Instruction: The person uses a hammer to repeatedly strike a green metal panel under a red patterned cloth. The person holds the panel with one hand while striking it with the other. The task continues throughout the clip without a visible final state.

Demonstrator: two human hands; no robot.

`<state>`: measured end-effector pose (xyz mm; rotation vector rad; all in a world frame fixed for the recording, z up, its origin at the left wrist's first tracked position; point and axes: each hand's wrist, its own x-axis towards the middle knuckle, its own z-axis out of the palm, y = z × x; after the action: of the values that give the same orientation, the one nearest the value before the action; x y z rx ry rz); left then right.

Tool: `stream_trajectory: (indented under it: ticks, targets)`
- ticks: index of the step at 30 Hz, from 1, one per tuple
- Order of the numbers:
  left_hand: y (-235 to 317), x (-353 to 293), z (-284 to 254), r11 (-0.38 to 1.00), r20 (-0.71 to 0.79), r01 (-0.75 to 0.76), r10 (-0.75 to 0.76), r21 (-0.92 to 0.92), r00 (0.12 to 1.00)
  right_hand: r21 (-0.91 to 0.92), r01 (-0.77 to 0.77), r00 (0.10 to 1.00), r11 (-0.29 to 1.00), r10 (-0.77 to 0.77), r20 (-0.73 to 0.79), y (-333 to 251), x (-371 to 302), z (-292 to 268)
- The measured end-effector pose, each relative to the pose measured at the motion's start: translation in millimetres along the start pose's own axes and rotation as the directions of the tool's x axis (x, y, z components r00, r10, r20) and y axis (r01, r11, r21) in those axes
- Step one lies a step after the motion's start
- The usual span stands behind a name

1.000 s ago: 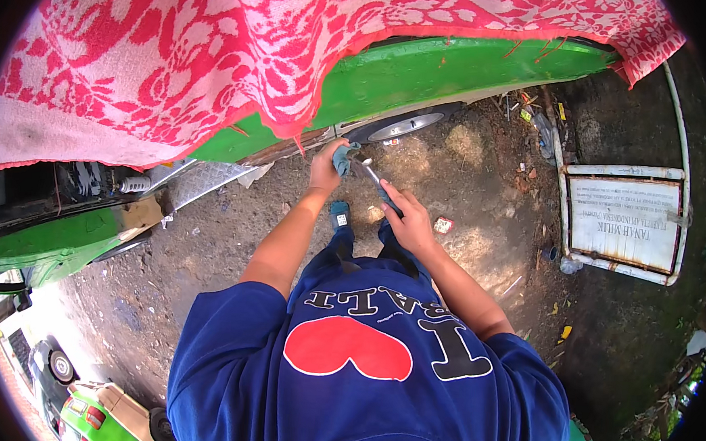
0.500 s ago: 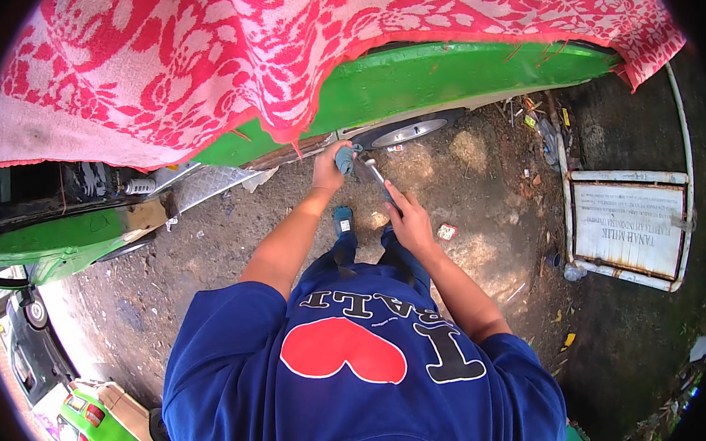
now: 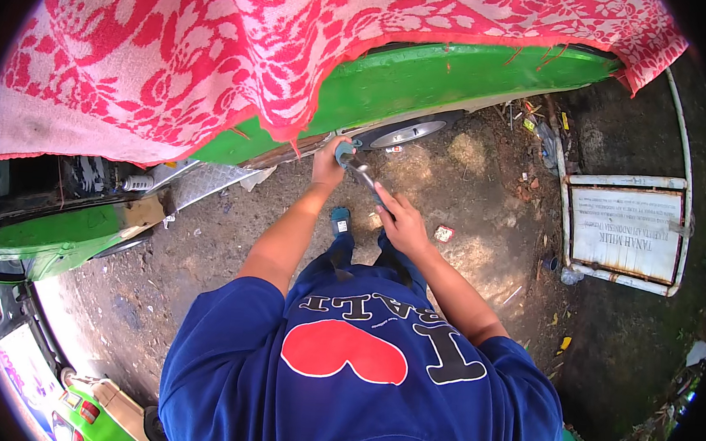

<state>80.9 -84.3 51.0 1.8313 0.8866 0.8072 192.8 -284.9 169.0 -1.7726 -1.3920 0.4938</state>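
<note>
My left hand (image 3: 326, 165) is closed round a blue-green, rounded piece (image 3: 343, 152) whose exact kind I cannot make out. It is held beside the lower edge of the green car body (image 3: 426, 83), near a wheel. In my right hand (image 3: 402, 225) is the dark handle of a hammer (image 3: 367, 177), its metal head up against or just beside the blue-green piece. I cannot tell whether the two touch. Both forearms reach forward over the ground.
A pink and white patterned cloth (image 3: 185, 65) drapes over the car. A wheel (image 3: 411, 133) shows under its side. At the right a white-framed sign (image 3: 627, 229) lies near scattered litter. An opened green panel (image 3: 53, 230) and a spray can (image 3: 137, 183) are at the left.
The hammer's head has moved left to the blue-green piece, and my right hand has shifted slightly left and down with it. My left hand has stayed almost in place.
</note>
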Motion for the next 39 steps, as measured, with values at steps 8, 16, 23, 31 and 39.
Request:
stream_trajectory:
  ticks: [8, 16, 23, 31, 39]
  targets:
    - [7, 6, 5, 1.0, -0.067, 0.01, -0.009, 0.02, 0.998, -0.062, -0.04, 0.999, 0.997, 0.041, 0.004, -2, 3, 4]
    - [-4, 10, 5, 0.997, -0.104, 0.064, -0.059, 0.044, 0.993, -0.042, -0.051, 0.998, 0.998, 0.05, -0.026, -4, 0, 3]
    - [8, -25, 2, 0.996, -0.042, 0.049, -0.046, 0.069, 0.998, 0.062, -0.155, 0.988, 0.986, 0.156, -0.007, -8, -3, -14]
    - [13, -29, 2, 0.999, 0.019, 0.004, -0.005, 0.046, 1.0, 0.132, -0.148, 0.986, 0.98, 0.157, -0.056, 1, -8, -10]
    - [8, -26, -1, 0.998, 0.025, -0.018, 0.016, 0.067, 1.0, 0.146, -0.183, 0.979, 0.972, 0.193, -0.059, 3, -6, -11]
